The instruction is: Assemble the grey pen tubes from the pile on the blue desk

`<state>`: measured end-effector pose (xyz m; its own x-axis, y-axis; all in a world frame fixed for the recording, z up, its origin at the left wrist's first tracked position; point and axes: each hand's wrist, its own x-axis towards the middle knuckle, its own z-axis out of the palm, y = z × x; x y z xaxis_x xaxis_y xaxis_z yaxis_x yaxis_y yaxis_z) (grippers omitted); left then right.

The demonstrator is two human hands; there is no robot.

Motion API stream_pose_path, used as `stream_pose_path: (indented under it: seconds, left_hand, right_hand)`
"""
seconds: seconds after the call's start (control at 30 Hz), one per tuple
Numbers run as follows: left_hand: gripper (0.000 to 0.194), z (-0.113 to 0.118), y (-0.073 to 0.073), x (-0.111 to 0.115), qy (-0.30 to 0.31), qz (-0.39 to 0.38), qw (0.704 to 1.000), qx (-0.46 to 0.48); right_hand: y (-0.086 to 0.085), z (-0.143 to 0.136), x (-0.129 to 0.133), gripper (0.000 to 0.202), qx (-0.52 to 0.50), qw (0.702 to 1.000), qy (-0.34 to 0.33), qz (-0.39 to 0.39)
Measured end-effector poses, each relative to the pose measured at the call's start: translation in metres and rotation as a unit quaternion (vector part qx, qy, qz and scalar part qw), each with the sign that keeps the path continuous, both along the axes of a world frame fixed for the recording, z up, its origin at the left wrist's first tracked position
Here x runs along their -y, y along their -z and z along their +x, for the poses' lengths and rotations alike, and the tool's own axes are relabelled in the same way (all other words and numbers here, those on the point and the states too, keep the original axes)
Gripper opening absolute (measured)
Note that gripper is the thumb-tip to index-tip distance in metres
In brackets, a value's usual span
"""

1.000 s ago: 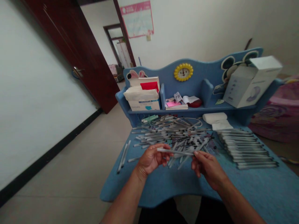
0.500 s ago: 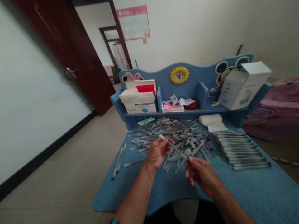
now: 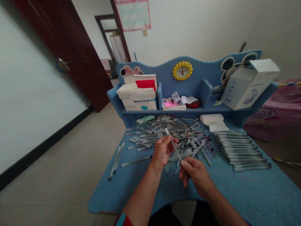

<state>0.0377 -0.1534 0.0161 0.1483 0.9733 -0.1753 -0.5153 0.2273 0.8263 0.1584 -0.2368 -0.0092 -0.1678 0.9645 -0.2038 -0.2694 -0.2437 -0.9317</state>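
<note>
A slim translucent pen (image 3: 175, 147) is held tilted above the desk between both my hands. My left hand (image 3: 162, 149) pinches it near its whitish upper end. The lower end sits between the thumb and fingers of my right hand (image 3: 194, 172). Beneath and behind them spreads a loose heap of similar grey pens (image 3: 150, 136), with small caps or parts (image 3: 194, 144) among them. Over on the right, a neat row of pens (image 3: 246, 152) lies side by side. Two pens (image 3: 116, 161) rest apart near the desk's left edge, and another single pen (image 3: 136, 161) lies left of my left hand.
The blue desk (image 3: 235, 188) has a raised back shelf bearing a mask box (image 3: 139, 104), papers (image 3: 174, 106) and a white carton (image 3: 249, 86). A yellow flower-shaped clock (image 3: 182, 71) is on its back panel. A white paper roll (image 3: 211, 119) lies behind the pen row.
The pen has turned steeper, its top end rising slightly. My right hand has moved left, closer to my left hand, which has shifted a little right. The camera view has shifted slightly.
</note>
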Motion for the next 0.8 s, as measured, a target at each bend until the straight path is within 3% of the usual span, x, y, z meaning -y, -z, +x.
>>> stream_pose_path:
  seconds: [0.13,0.27,0.37,0.57,0.8]
  left_hand:
    - [0.025,-0.001,0.005,-0.006,-0.029,0.003,1.0,-0.001]
    - [0.025,-0.006,0.01,-0.009,-0.052,0.003,0.999,-0.004]
    - [0.025,-0.013,0.013,-0.009,-0.062,-0.001,0.998,-0.004]
    - [0.024,-0.026,0.013,-0.009,-0.084,-0.009,0.996,0.018]
    - [0.023,-0.028,0.009,-0.01,-0.094,-0.015,0.995,0.025]
  right_hand:
    - [0.0,-0.005,-0.004,0.031,0.142,0.988,0.04,0.048]
    - [0.002,-0.011,-0.008,0.027,0.196,0.974,0.098,0.065]
    - [0.004,-0.015,-0.009,0.03,0.181,0.977,0.102,0.044]
    - [0.008,-0.025,-0.007,0.045,0.104,0.994,-0.006,-0.015]
    - [0.008,-0.029,-0.011,0.034,0.036,0.998,0.045,-0.025]
